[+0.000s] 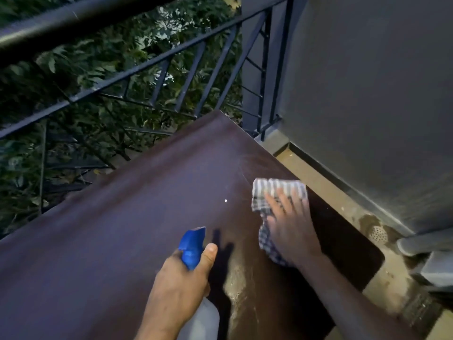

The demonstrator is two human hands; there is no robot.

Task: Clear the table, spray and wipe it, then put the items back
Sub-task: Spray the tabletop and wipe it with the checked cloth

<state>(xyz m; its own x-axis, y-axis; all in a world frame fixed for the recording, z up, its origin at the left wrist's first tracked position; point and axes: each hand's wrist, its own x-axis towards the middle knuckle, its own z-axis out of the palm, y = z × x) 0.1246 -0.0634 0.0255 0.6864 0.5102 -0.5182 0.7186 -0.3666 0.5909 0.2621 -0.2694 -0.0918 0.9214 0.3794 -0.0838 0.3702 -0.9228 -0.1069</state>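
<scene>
Tabletop is dark brown, running along a metal balcony railing, with green foliage behind the bars. Right hand lies flat on a checked cloth, fingers straight and slightly spread, pressing it against the table close to the right edge. Cloth is crumpled, part bunched ahead of the fingertips and part trailing under the palm toward the wrist. Left hand grips a spray bottle by the neck, thumb up alongside the blue trigger head, other fingers wrapped round it (index finger hidden, so can't tell if it's on the trigger). Nozzle points forward over the table; pale bottle body hangs below the hand, above the near edge. Streaky lighter patch on the surface between the two hands. Small white speck sits left of the cloth. Grey wall stands to the right, with a floor drain at its base.
</scene>
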